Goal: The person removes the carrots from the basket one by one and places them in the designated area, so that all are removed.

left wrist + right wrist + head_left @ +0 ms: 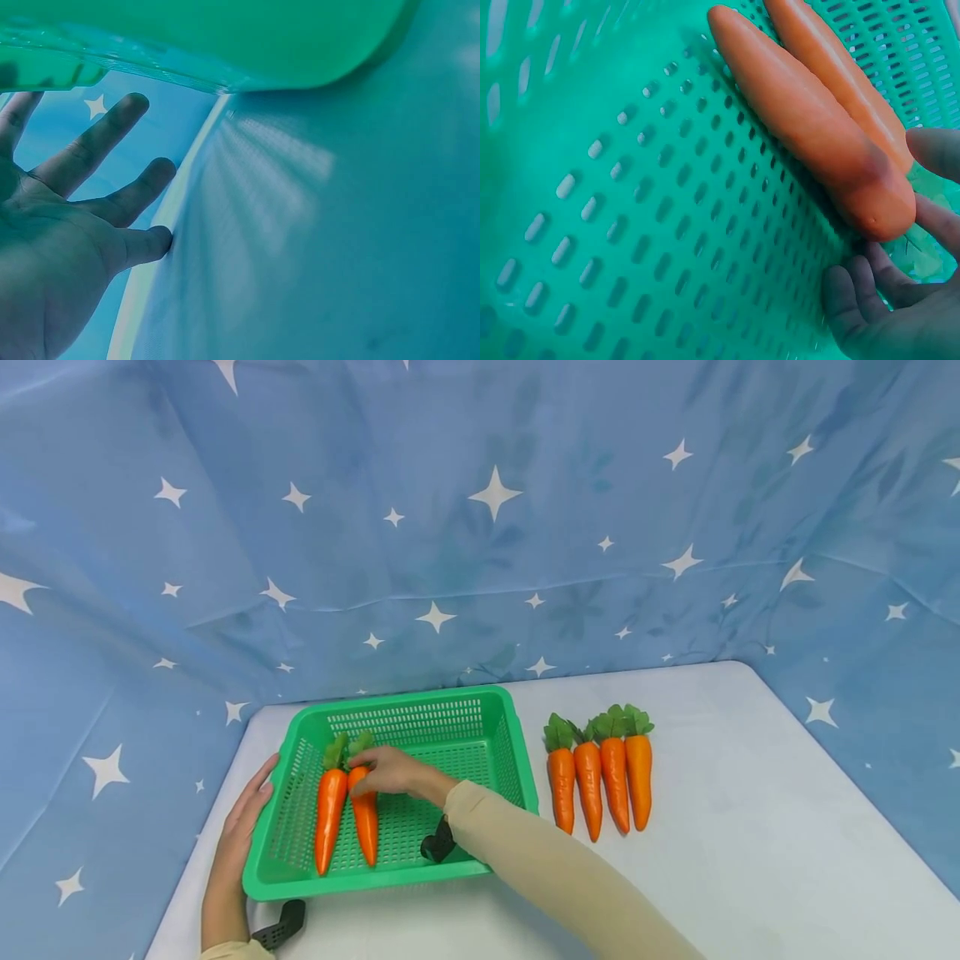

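Two orange carrots with green leafy tops, a left one (pixel 328 818) and a right one (pixel 364 818), lie side by side in a green slotted basket (pixel 390 878). My right hand (pixel 390 771) reaches in over the top end of the right carrot. In the right wrist view its thumb (pixel 934 154) stands off that carrot's thick end, and fingertips sit right at its underside and leaves. Outside the basket, my left hand (pixel 238 831) rests along the left wall with fingers extended; the left wrist view shows them spread beside the green rim (pixel 322 45).
Several more carrots (pixel 588 785) lie in a row on the white table (pixel 750 827), right of the basket. A blue cloth with white stars (pixel 435 618) hangs behind and beside the table. Black wrist devices (pixel 281 927) show at both wrists.
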### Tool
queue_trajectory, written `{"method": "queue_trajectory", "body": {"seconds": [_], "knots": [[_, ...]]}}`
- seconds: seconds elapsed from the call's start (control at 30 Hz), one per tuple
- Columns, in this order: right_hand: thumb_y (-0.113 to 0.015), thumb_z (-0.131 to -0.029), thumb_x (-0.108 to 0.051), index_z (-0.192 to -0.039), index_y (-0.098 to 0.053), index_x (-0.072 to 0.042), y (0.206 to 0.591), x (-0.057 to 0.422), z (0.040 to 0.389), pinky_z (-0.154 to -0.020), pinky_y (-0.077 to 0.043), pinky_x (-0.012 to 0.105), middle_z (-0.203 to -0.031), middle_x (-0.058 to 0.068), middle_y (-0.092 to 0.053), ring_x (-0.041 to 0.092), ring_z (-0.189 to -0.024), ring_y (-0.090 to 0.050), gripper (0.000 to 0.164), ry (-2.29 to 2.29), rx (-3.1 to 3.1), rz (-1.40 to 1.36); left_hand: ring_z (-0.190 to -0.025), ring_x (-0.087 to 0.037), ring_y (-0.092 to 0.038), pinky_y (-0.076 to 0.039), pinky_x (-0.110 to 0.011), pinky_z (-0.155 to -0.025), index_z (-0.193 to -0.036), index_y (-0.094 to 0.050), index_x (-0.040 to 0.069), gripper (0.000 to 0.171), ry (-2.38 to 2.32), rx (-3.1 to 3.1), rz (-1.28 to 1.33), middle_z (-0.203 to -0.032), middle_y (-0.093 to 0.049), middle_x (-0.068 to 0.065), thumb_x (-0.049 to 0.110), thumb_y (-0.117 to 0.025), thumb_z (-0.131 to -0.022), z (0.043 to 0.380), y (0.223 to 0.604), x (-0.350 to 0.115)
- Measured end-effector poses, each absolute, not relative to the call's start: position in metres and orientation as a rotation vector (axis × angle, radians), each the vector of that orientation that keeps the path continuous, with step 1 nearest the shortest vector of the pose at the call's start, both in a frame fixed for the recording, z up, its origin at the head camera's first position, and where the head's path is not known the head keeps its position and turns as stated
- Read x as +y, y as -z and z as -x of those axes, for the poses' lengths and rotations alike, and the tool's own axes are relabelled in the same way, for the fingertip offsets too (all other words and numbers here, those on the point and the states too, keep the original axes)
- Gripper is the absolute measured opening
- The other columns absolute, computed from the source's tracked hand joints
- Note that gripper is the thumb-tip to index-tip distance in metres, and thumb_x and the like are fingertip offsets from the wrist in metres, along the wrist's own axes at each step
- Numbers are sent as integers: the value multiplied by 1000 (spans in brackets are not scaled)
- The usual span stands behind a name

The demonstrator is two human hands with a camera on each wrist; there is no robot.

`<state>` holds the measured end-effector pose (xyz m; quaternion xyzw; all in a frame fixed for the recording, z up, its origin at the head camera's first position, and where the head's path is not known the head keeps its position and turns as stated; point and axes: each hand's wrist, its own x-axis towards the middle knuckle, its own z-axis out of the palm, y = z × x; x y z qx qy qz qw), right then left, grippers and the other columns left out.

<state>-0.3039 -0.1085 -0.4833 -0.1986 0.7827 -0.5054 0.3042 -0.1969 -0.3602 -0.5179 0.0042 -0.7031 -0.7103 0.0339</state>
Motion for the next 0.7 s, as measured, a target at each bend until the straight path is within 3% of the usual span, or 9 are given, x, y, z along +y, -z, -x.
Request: {"method": "queue_trajectory", "body": {"seconds": [0.33, 0.7], "knots": [[-85, -93, -13, -141, -70, -12, 479, -115, 300, -78, -53, 32, -127, 4, -67, 14, -92, -60, 50, 1193, 2229, 573, -102, -6, -65, -58, -24, -79, -170, -35, 21, 51, 2200, -2140, -5, -139, -59, 13, 29, -38, -120, 197, 518, -359], [-83, -91, -3, -133, -70, -9, 481, -119, 302, -72, -51, 30, -115, 3, -67, 15, -86, -57, 44, 1123, 2291, 638, -106, -5, -64, -58, -23, -82, -170, -35, 19, 52, 2177, -2147, 3, -140, -58, 14, 28, -38, -119, 196, 517, -358]]}}
